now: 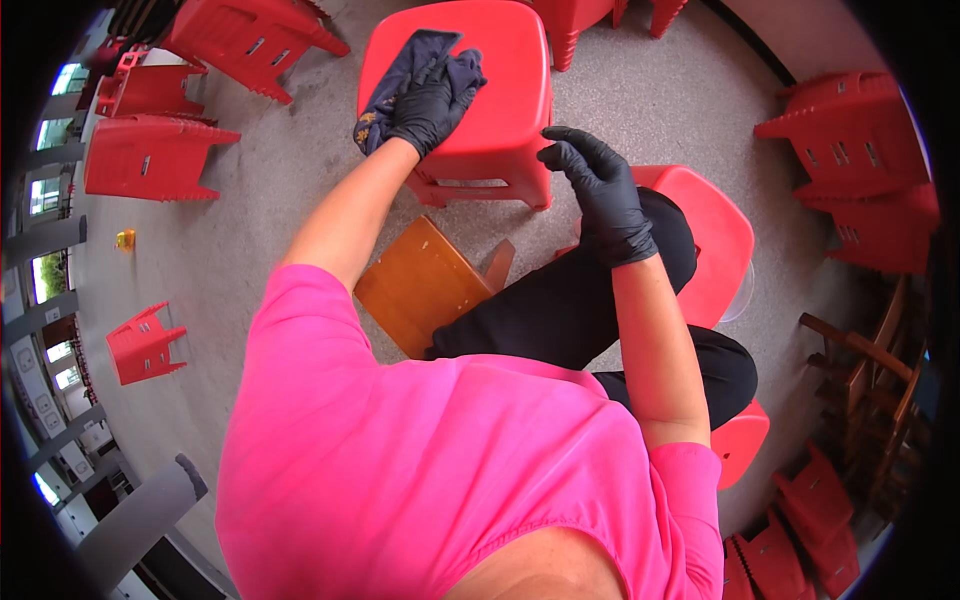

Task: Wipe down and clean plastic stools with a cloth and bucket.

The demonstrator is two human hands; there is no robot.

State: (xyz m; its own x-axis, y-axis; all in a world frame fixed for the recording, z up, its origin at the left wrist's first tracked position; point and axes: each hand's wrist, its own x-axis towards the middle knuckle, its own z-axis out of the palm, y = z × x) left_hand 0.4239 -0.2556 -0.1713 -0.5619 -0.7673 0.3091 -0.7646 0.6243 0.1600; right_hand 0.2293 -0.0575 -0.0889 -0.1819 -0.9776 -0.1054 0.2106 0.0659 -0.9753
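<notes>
A red plastic stool [504, 82] stands upright before me. On the left part of its seat lies a dark blue-grey cloth [429, 46] with a yellow pattern at one corner. My left hand [433, 105], in a black glove, rests on this cloth and grips it, with part of the cloth bunched beside the fingers. Also gloved in black, my right hand [596, 191] is raised at the stool's near right corner. Its fingers are bent, thumb and forefinger apart, with nothing seen between them. Whether the fingertips touch the stool's edge I cannot tell.
A low wooden stool [420, 289] lies by my legs. Another red stool [709, 232] is beside my knee. More red stools stand left [154, 157] and right [855, 135]. Wooden chairs [862, 352] crowd the far right. A small yellow object [126, 240] sits on the floor.
</notes>
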